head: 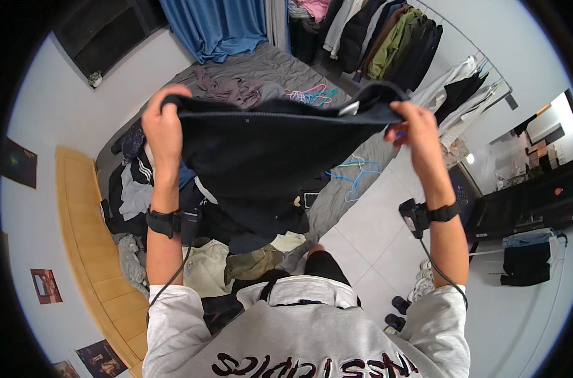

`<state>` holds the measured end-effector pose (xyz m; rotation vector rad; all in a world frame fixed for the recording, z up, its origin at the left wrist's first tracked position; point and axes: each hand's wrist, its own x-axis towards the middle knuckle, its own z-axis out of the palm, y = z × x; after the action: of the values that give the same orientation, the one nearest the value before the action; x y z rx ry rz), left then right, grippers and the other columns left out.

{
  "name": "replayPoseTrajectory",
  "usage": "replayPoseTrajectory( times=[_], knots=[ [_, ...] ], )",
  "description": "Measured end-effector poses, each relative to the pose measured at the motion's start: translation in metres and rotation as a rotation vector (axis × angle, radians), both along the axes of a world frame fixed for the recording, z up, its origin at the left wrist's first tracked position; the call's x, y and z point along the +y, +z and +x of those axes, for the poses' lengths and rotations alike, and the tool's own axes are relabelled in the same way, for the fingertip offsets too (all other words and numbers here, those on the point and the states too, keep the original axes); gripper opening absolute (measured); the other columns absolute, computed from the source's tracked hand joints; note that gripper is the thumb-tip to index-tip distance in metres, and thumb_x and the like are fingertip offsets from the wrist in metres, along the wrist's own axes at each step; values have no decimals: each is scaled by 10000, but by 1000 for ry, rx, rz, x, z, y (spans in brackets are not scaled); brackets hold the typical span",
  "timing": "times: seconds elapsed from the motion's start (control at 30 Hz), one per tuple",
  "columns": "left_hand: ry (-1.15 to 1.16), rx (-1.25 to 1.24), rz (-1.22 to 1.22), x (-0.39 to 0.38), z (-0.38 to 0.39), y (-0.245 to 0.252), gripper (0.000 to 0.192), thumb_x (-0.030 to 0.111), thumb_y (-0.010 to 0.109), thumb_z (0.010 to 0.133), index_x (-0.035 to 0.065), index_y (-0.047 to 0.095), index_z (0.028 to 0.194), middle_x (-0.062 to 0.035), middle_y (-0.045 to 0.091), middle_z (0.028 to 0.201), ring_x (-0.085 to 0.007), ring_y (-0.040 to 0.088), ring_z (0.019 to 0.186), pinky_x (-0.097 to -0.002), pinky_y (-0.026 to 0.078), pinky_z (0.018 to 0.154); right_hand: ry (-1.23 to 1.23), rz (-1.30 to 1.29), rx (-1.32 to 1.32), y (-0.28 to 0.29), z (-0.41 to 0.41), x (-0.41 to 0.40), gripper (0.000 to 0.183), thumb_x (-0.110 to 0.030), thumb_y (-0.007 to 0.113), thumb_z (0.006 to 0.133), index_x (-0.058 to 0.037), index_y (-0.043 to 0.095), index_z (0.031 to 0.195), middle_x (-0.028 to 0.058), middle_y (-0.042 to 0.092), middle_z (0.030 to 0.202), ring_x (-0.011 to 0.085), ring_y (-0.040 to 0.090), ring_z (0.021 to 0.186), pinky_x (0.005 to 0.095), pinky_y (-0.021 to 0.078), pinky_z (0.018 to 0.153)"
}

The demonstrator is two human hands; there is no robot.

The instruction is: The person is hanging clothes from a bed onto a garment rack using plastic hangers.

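A black garment (pixel 272 151) hangs stretched out between my two hands, above a bed. My left hand (pixel 166 127) grips its upper left corner, the thumb over the cloth. At its upper right end, my right hand (pixel 416 127) pinches the edge between thumb and fingers. A white label (pixel 349 108) shows inside the garment near the right end. Its lower part hangs over a pile of clothes, and the fold hides what kind of garment it is. Each wrist wears a black strap with a small device and a cable.
Clothes, among them cream trousers (pixel 206 267) and a grey-white garment (pixel 134 189), lie on the grey bedsheet (pixel 334 208). Blue hangers (pixel 357 175) rest near the bed's right edge, more hangers (pixel 312 96) farther back. A wooden headboard (pixel 81 208) borders the left; a clothes rail (pixel 475 47) stands back right.
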<state>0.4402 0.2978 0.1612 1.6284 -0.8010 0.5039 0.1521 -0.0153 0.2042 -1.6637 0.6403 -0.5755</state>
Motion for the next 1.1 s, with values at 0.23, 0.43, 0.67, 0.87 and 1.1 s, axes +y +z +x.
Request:
replayPoseTrajectory(
  times=[0.23,0.43,0.67,0.87,1.1],
  knots=[
    [105,577,132,-19,6,-119,369,183,478,954,-121,676,1018,-93,705,937,-174,615,921,-312,464,863,296,296,336,-161,20,-59,292,-312,611,991,-24,654,966,70,694,698,138,664,634,273,508,556],
    [398,560,-2,-16,22,-206,421,199,503,956,-122,686,1159,-140,705,1085,-224,646,1040,-337,446,1031,483,495,416,-253,48,-157,276,-286,601,1019,-13,639,1041,49,707,786,117,673,719,261,522,620],
    [632,598,242,-26,-17,-292,371,228,520,960,-113,640,1045,-78,669,1022,-178,602,957,-316,455,937,328,425,602,-391,36,-320,181,-161,609,986,-8,638,1079,56,717,860,109,684,768,260,528,645],
    [733,733,415,-22,-51,-367,377,247,467,1065,-62,674,1132,-87,653,1078,-184,588,1031,-325,431,1001,387,243,712,-518,21,-393,157,-110,644,941,6,668,1044,77,746,910,154,715,807,294,564,754],
    [782,861,309,-13,-68,-422,493,287,448,1070,-100,608,1330,-182,614,1337,-288,553,1271,-406,371,1144,427,-135,833,-646,14,-404,275,-145,728,873,-8,686,1107,168,752,1015,334,725,857,428,571,820]
  ],
)
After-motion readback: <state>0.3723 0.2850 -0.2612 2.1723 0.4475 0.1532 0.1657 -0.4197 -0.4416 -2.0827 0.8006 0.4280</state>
